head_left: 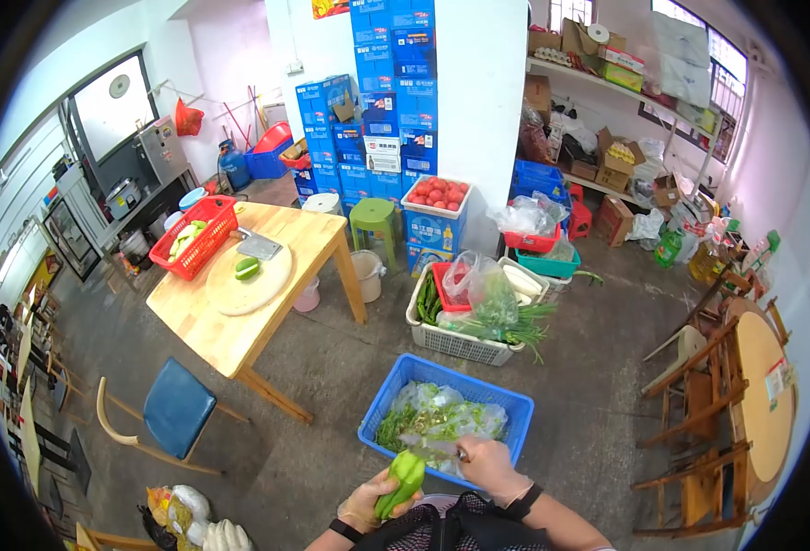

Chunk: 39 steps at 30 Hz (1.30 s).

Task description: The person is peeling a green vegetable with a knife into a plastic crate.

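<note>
My left hand point(366, 501), in a thin clear glove, is closed around a light green, ridged vegetable point(403, 479) that looks like a chayote. A small knife point(434, 448) is gripped in my right hand point(491, 468), its blade pointing left, just above the vegetable's upper end in this view. Both hands are low in the frame, in front of my body. Right beyond them on the floor stands a blue plastic basket point(520, 400), lined with clear plastic and holding green scraps point(400, 427).
A wooden table point(201, 317) on the left bears a round cutting board point(256, 289), a cleaver point(260, 246), a green vegetable point(247, 268) and a red basket point(210, 248). Ahead stands a vegetable crate point(455, 342). Nearby are a blue chair point(177, 404) and a round table with chairs point(761, 395).
</note>
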### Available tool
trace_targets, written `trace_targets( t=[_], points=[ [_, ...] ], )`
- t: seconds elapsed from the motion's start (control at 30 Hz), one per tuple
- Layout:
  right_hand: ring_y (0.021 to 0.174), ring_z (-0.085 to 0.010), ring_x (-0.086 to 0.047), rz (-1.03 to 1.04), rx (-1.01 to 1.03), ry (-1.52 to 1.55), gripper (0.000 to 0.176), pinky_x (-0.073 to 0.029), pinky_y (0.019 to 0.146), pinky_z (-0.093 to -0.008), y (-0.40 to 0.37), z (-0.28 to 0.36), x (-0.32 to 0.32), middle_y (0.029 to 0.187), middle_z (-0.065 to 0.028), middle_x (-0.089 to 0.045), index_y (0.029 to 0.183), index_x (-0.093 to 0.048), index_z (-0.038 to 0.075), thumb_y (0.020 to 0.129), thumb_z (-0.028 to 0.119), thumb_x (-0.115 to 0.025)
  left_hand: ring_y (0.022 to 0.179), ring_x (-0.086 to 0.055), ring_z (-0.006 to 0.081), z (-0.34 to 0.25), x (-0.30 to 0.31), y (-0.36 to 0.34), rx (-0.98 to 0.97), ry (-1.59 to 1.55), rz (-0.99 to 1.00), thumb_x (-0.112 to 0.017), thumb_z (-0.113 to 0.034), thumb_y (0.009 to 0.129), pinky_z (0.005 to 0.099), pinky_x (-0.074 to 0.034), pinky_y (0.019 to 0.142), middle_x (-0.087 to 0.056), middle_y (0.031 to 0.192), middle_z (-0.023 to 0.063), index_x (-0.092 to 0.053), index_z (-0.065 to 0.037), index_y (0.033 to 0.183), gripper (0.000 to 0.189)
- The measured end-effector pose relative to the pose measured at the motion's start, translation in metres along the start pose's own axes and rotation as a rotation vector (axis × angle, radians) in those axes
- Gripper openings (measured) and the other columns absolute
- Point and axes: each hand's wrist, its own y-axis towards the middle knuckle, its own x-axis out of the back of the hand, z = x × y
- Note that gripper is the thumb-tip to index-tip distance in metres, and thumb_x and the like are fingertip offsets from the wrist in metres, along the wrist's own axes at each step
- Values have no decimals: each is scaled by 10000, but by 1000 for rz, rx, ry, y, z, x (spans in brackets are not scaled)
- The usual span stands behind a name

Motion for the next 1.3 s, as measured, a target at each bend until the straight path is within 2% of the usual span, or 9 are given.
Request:
trace_targets(
  t=[0.13, 0.47, 0.57, 0.63, 0.67, 0.73, 1.03, 1.1, 1.3],
  points=[
    [643, -338, -657, 13, 135, 23, 89, -503, 556, -455, -2, 13, -2, 706, -137, -649, 851, -626, 92, 774, 133, -610, 602, -556, 191, -1, -11, 1, 6, -13, -50, -652, -250, 883, 262, -447, 519, -611, 1000, 247, -391, -12, 1361, 594],
    [630, -325, -660, -17, -88, -280, 67, -500, 536, -455, -2, -25, 5, 732, -140, -665, 784, -594, 65, 774, 131, -604, 613, -551, 193, -5, -11, 0, 7, -20, -25, -653, -201, 879, 278, -468, 547, -618, 1033, 247, -389, -36, 1388, 597],
    [631, -317, -661, -27, -49, -206, 77, -500, 536, -451, -7, -11, 4, 730, -137, -665, 775, -588, 63, 773, 137, -613, 566, -539, 181, -7, -19, 4, -30, 175, -150, -591, -310, 926, 255, -438, 500, -619, 975, 227, -437, -3, 1297, 506],
    [628, -314, -660, -44, -1, -154, 83, -502, 535, -448, -7, 4, 3, 721, -132, -660, 772, -585, 63, 771, 139, -618, 626, -570, 187, -8, -12, 11, 7, 22, -105, -359, -371, 1039, 268, -466, 522, -641, 1027, 230, -438, -17, 1337, 469],
    [618, -309, -657, -34, 38, -133, 76, -501, 528, -440, -8, 14, 4, 697, -126, -649, 765, -581, 65, 764, 131, -619, 626, -570, 187, -6, -11, 14, 8, 23, -105, -359, -371, 1039, 268, -466, 522, -641, 1027, 230, -438, -17, 1337, 469],
    [608, -304, -654, -25, 75, -114, 69, -500, 520, -433, -6, 21, 3, 673, -119, -638, 759, -578, 68, 758, 123, -621, 616, -573, 185, -4, -15, 21, 36, 79, -290, -204, -458, 1053, 271, -465, 511, -657, 999, 212, -479, 11, 1277, 589],
    [535, -298, -646, -124, 78, -284, 30, -500, 482, -416, -5, -22, -4, 665, -125, -642, 736, -595, 81, 754, 102, -585, 580, -550, 184, -15, -35, 8, 68, 93, -246, -254, -481, 1044, 281, -457, 500, -661, 970, 203, -493, -13, 1273, 573],
    [577, -312, -661, -94, -117, -384, 37, -512, 503, -425, -6, -33, 4, 689, -140, -655, 753, -604, 73, 758, 107, -589, 582, -548, 180, -17, -45, 4, 51, 116, -251, -256, -490, 1041, 277, -452, 497, -660, 978, 203, -494, -17, 1273, 578],
    [653, -328, -665, -28, -131, -215, 52, -520, 563, -442, -10, -14, -4, 719, -135, -662, 783, -603, 83, 744, 113, -620, 559, -511, 164, -12, -45, 16, 27, 82, -318, -301, -568, 1004, 254, -436, 480, -610, 892, 157, -492, -46, 1239, 604]
  ],
)
